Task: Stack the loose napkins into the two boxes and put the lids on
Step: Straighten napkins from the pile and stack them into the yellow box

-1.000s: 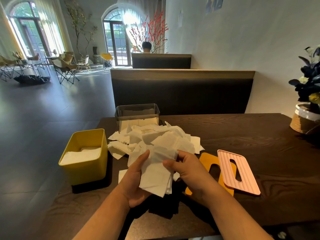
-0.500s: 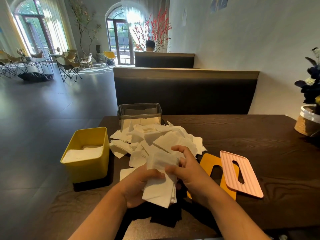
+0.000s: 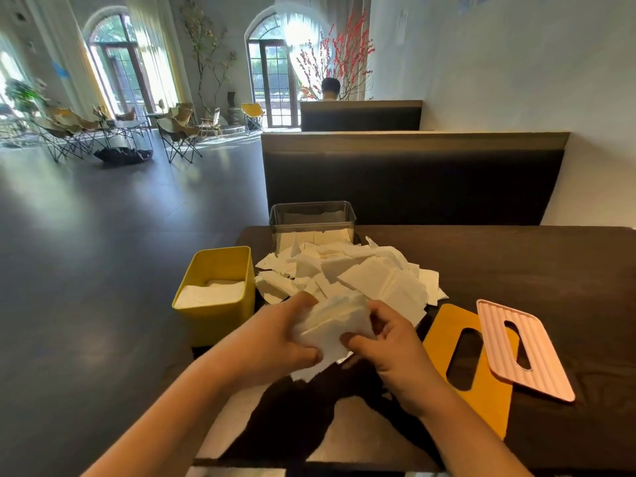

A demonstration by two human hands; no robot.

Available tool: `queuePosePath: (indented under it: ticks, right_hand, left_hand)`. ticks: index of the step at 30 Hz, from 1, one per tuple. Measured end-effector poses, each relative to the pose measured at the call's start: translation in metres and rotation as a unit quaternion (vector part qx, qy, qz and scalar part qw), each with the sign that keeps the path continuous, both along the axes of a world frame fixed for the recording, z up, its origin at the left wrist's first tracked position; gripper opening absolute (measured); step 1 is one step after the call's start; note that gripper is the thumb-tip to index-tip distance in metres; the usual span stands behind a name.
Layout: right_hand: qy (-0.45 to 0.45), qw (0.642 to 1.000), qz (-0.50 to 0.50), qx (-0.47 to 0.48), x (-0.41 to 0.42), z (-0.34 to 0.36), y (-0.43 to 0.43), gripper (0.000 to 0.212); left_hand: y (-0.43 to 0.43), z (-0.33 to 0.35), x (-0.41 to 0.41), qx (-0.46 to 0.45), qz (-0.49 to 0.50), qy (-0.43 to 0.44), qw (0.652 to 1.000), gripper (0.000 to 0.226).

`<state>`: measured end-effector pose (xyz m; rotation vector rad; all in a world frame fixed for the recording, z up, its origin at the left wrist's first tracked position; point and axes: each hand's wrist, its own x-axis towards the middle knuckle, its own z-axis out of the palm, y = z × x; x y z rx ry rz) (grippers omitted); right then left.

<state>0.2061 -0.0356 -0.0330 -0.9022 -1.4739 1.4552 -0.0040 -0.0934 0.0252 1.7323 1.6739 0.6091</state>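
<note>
Now squaring a napkin bundle before boxing

Head view. Both hands meet at centre frame around a bundle (image 3: 330, 325) of napkins, held just in front of the loose pile (image 3: 364, 270). To do this step well, I judge, tap the edges flush and keep the stack flat, since limp sheets can fan out and snag on a rim. The left hand (image 3: 275, 339) curls round the bundle's left side. The right hand (image 3: 389, 342) pinches its right side with bent fingers. Neither is spread wide, and both clasp paper.

The yellow box (image 3: 213, 325), left of centre, is part-filled. The clear box (image 3: 311, 215) behind the pile holds some napkins too. An orange lid (image 3: 444, 325) and a pink lid (image 3: 543, 366) lie overlapping at lower right on the table (image 3: 516, 263), not yet fitted.
</note>
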Motion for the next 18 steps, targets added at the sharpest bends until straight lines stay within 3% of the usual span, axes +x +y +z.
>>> queuePosePath:
  ticks: [5, 9, 12, 18]
  right_hand:
    - [0.023, 0.999, 0.012, -0.026, -0.004, -0.021, -0.009, 0.049]
    - [-0.089, 0.995, 0.027, 0.025, -0.003, -0.021, -0.016, 0.07]
    - [-0.168, 0.983, 0.035, 0.059, -0.005, -0.019, -0.021, 0.082]
    - [-0.147, 0.984, -0.031, 0.094, -0.013, -0.026, -0.018, 0.064]
  left_hand:
    - [-0.017, -0.028, -0.001, 0.088, 0.047, -0.032, 0.994, 0.065]
    - [-0.03, -0.057, 0.016, 0.098, 0.107, -0.102, 0.984, 0.078]
    - [-0.032, -0.075, 0.027, 0.07, 0.107, -0.221, 0.967, 0.091]
    - [-0.028, -0.074, 0.033, 0.105, 0.128, -0.284, 0.944, 0.088]
